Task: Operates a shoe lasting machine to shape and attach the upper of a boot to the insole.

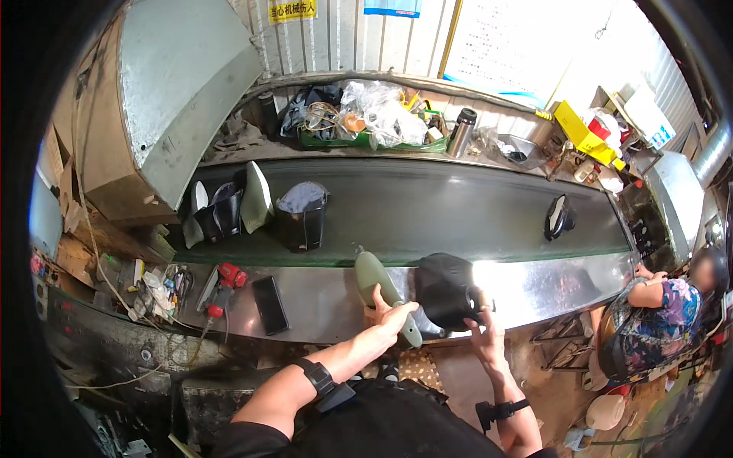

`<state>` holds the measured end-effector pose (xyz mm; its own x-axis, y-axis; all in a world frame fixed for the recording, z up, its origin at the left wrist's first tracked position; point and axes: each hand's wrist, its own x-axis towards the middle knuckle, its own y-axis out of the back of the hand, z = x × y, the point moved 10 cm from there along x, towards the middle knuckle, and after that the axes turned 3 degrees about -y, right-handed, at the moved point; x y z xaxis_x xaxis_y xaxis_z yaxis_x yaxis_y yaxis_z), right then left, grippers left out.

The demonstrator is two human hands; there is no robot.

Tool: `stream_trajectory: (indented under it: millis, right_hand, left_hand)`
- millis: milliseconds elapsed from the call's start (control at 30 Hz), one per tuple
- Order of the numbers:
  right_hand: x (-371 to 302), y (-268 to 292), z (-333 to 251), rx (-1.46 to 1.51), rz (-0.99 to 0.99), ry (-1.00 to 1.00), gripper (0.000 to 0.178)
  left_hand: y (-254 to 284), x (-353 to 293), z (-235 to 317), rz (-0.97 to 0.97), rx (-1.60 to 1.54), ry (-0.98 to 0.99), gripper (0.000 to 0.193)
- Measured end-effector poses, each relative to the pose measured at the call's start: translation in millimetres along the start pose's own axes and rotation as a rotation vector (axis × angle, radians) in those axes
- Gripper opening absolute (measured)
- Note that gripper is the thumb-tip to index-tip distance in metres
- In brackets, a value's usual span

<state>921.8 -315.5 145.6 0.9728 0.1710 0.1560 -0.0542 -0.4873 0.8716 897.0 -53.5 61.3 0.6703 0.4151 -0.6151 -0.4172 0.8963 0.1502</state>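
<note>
Green shoe last (pixel 372 273)'s at the table (pixel 324 301) edge, L hand (pixel 395 314) fingers wrapped round it. Black boot (pixel 444 288) just beside, R hand (pixel 485 328) fingers pinching its edge. Progress afaict: last's outside that boot; lined boot (pixel 305 225) on belt (pixel 420 210), no hands on it.

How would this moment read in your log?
left hand: holds green last | right hand: touches black boot | phone: on metal bench
</note>
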Motion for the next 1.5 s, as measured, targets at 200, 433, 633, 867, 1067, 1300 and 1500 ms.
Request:
stream_trajectory:
  millis: [200,433,633,867,1067,1300,1500]
  right_hand:
    - [-3,71,-58,0.415,0.12,0.032,0.031]
    - [-92,9,-117,0.231,-0.044,0.57,0.06]
    - [-80,-73,-74,0.816,0.031,0.18,0.123]
    - [-48,-156,-65,1.127,-0.237,-0.091,0.13]
    - [-75,-124,-35,0.907,-0.373,0.014,0.118]
    - [-68,-117,-50,0.756,-0.518,-0.031,0.107]
    - [-120,-210,-6,1.659,-0.823,-1.144,0.074]
  left_hand:
    - [36,65,41,-0.265,-0.568,-0.056,0.083]
    - [68,94,24,-0.471,-0.379,0.083,0.038]
    - [79,152,52,0.031,-0.064,-0.335,0.034]
    - [85,143,74,0.366,0.37,-0.55,0.03]
    - [110,120,10,0.321,0.272,-0.351,0.034]
    - [67,102,25,0.154,0.691,-0.189,0.075]
    - [61,103,30,0.248,0.61,-0.252,0.066]
